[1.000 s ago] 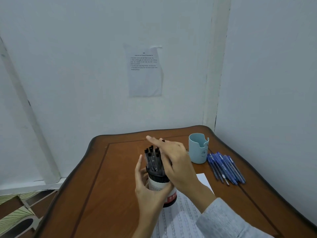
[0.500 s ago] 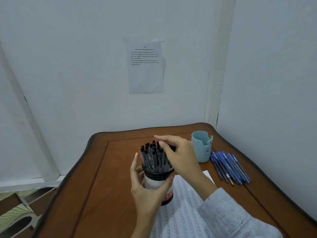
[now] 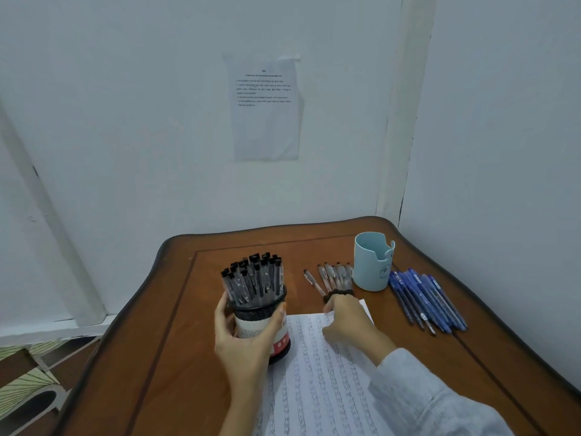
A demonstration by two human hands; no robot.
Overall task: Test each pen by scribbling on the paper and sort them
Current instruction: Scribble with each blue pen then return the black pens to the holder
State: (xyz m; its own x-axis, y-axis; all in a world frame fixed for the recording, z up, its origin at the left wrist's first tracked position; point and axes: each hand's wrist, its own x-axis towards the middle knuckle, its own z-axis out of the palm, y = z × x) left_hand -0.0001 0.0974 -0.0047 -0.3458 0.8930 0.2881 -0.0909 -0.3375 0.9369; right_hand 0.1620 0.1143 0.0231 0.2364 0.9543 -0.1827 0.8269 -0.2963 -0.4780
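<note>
The left hand [image 3: 245, 350] grips a black cylindrical pen holder with a white-and-red label [image 3: 256, 309], packed with upright clear black-capped pens [image 3: 254, 278], on a brown wooden table [image 3: 151, 357]. The right hand [image 3: 345, 319] rests on a lined white paper sheet [image 3: 314, 398], its curled fingers at the tips of clear pens [image 3: 334, 276] lying beside a pale blue plastic cup [image 3: 372, 269]; dark blue pens [image 3: 424, 303] lie right of the cup.

On the worktop [image 3: 141, 357], a holder [image 3: 262, 325] full of pens [image 3: 251, 278] stood at the left edge of the paper [image 3: 317, 379]. Beyond the paper's far end lay a pen row [image 3: 333, 276]; right of it a cup [image 3: 372, 262], then a pen pile [image 3: 424, 300] farthest right.
</note>
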